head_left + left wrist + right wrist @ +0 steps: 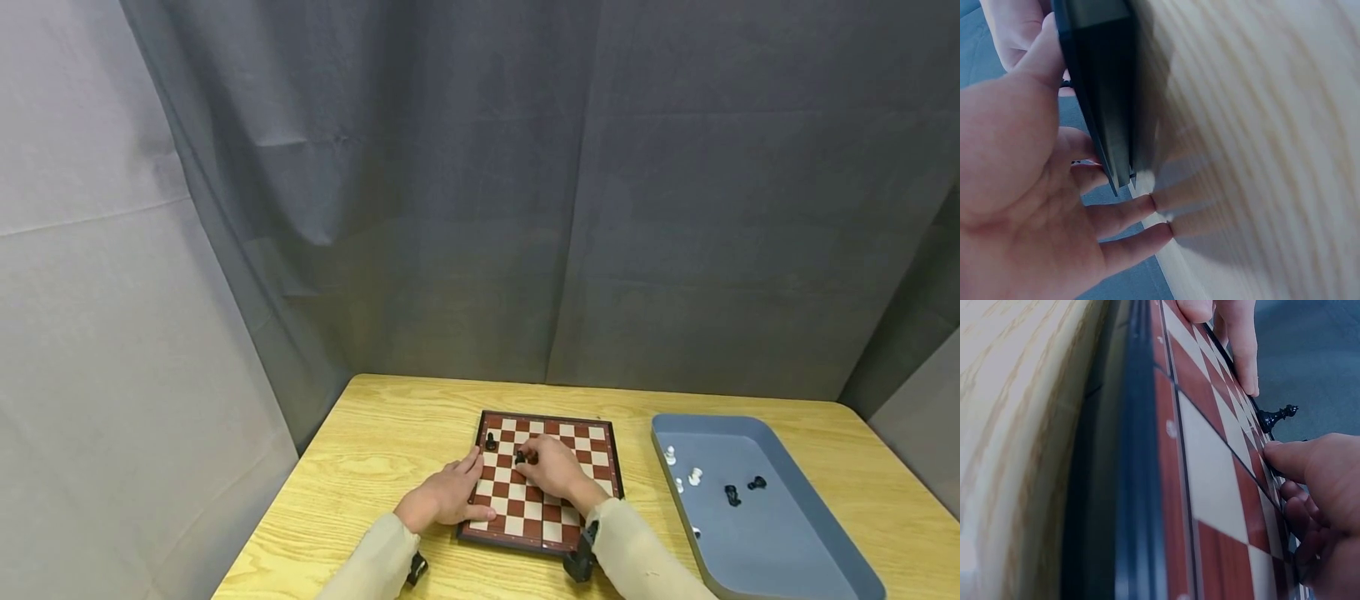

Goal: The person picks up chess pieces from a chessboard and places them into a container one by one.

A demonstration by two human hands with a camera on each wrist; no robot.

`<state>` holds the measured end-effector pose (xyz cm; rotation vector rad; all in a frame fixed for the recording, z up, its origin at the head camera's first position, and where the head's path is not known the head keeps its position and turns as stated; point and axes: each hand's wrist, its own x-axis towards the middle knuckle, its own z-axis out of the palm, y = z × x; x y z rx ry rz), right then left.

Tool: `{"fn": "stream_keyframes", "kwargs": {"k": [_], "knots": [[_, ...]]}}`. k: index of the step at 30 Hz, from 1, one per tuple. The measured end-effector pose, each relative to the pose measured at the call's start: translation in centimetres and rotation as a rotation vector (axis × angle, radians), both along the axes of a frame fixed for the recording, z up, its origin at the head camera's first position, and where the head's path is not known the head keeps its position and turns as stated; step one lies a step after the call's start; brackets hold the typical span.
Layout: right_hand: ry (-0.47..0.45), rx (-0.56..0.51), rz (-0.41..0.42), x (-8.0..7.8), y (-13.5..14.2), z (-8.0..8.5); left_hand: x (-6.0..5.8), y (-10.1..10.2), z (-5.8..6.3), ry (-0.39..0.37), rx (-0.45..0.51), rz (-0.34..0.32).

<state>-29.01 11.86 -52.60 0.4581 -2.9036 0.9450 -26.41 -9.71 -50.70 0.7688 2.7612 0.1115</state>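
Observation:
A red and cream chessboard (514, 525) lies on the table before me. My left hand (450, 493) rests along its left edge, fingers extended and thumb on the near left squares; in the left wrist view its fingertips reach past the board's dark side (1100, 69) to the tabletop. On the board, the thumb and fingers of my right hand (558, 471) pinch a small black chess piece (520, 457), mostly covered by the fingers. Another black chess piece (491, 442) stands upright near the far left corner; in the right wrist view this standing piece (1277, 417) shows a pointed top.
To the right of the board sits a blue-grey tray (806, 492). Inside lie white chess pieces (695, 477) and black chess pieces (732, 495), along its left side and middle. A grey curtain (465, 208) hangs behind the wooden table (360, 450).

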Motion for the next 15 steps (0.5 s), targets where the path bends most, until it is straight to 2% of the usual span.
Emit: {"fn": "stream_keyframes", "kwargs": {"k": [6, 15], "knots": [[-0.003, -0.014, 0.002, -0.1, 0.1, -0.1, 0.0, -0.1, 0.0, -0.014, 0.005, 0.007], [-0.033, -0.154, 0.062, 0.1, 1.1, 0.1, -0.1, -0.1, 0.0, -0.028, 0.023, 0.012]]}}
